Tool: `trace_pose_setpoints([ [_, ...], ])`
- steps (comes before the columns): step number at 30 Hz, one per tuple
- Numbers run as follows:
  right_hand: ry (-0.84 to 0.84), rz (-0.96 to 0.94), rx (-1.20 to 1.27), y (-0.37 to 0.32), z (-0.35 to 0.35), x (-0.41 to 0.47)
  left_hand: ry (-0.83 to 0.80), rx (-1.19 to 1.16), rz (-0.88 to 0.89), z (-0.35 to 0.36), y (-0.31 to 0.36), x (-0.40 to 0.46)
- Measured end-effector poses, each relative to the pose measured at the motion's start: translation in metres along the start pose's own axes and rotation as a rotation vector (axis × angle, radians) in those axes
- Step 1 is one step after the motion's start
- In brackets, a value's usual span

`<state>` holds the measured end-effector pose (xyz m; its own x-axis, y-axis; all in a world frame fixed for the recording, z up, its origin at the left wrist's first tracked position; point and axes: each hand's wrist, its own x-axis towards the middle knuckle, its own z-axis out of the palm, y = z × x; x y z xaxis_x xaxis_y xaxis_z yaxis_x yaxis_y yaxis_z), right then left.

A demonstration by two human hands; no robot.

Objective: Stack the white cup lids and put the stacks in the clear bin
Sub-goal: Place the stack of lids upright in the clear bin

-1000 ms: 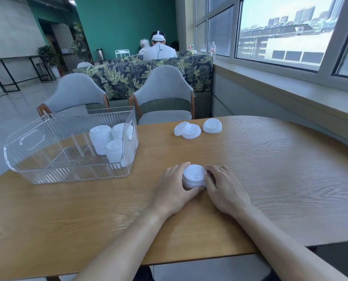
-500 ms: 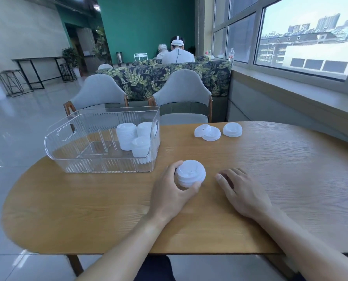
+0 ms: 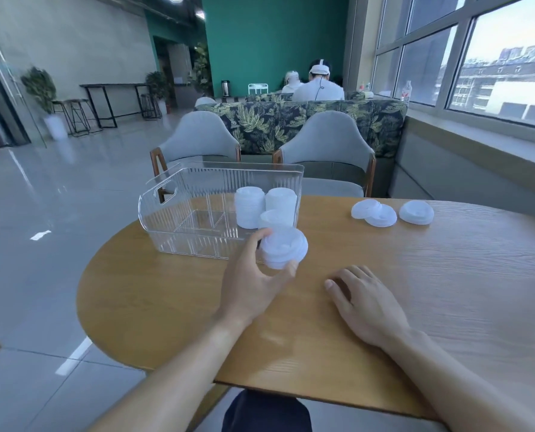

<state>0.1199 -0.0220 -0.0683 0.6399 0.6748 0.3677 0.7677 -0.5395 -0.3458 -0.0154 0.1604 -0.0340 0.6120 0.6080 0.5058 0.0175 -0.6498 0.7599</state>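
My left hand (image 3: 253, 282) grips a short stack of white cup lids (image 3: 283, 247) and holds it above the table, just in front of the clear bin (image 3: 179, 213). Inside the bin's right end stand three stacks of white lids (image 3: 249, 207). My right hand (image 3: 366, 302) rests flat on the wooden table (image 3: 447, 291) with fingers relaxed and holds nothing. Three loose white lids lie at the table's far side: two overlapping (image 3: 374, 212) and one apart (image 3: 416, 212).
Two grey chairs (image 3: 325, 148) stand behind the table, with a leaf-patterned sofa and two seated people beyond. A window ledge runs along the right. The table's left edge drops to a shiny tiled floor.
My left hand has lifted the lid stack off the table and carried it left toward the bin. My right hand let go of it and lies on the table.
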Motion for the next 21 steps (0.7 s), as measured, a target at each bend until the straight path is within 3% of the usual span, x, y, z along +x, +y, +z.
trace_pose_setpoints([
  [11,0.007,0.014,0.011,-0.023,0.032,0.044,-0.058,0.107,-0.034,-0.003,-0.019,0.077],
  [21,0.005,0.018,0.008,-0.026,0.047,0.077,-0.295,0.223,-0.147,0.011,-0.034,0.135],
])
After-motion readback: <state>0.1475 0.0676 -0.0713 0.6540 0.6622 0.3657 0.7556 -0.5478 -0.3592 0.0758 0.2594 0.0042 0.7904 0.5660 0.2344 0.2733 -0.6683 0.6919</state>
